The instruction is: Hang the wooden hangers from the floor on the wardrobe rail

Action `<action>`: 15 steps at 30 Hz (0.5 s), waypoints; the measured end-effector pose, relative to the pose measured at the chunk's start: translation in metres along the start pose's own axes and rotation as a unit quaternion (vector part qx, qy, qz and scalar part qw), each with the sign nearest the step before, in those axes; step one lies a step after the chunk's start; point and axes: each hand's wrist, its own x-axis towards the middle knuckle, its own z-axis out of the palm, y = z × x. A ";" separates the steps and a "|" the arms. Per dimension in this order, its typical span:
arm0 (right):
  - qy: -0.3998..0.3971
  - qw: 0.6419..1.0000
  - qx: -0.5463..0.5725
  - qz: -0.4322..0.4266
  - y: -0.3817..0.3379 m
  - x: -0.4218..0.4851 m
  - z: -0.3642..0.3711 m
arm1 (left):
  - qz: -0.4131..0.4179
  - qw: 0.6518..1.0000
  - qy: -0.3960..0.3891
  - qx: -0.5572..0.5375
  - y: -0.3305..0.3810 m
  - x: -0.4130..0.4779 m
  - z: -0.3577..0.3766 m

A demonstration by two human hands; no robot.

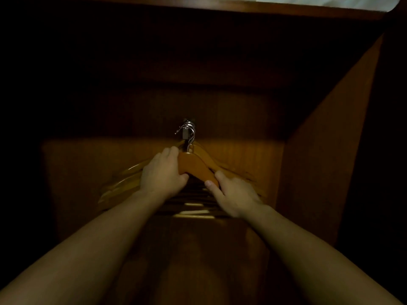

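A bunch of wooden hangers hangs by silver hooks (188, 130) from the wardrobe rail, seen end-on in the dim wardrobe. The nearest wooden hanger (195, 166) faces me. My left hand (161, 175) grips its left shoulder, fingers over the top and thumb underneath. My right hand (231, 197) holds its right arm, thumb under the lower edge and fingers along the back. Other hangers (123, 183) fan out behind to the left and right, and their lower bars (193, 211) show between my wrists. The rail itself is hidden behind the hooks.
The wardrobe's wooden back panel (242, 155) is lit behind the hangers. A wooden side wall (330, 150) rises at the right, and a top board (220, 6) runs across above. The left side is dark.
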 end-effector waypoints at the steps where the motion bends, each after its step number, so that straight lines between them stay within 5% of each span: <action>1: -0.005 1.000 -0.001 0.004 -0.002 0.000 0.002 | -0.004 1.000 0.015 -0.001 -0.004 -0.003 0.001; 15: 0.087 0.988 -0.131 0.003 -0.019 -0.010 -0.011 | 0.001 1.000 -0.003 0.019 -0.030 -0.007 -0.006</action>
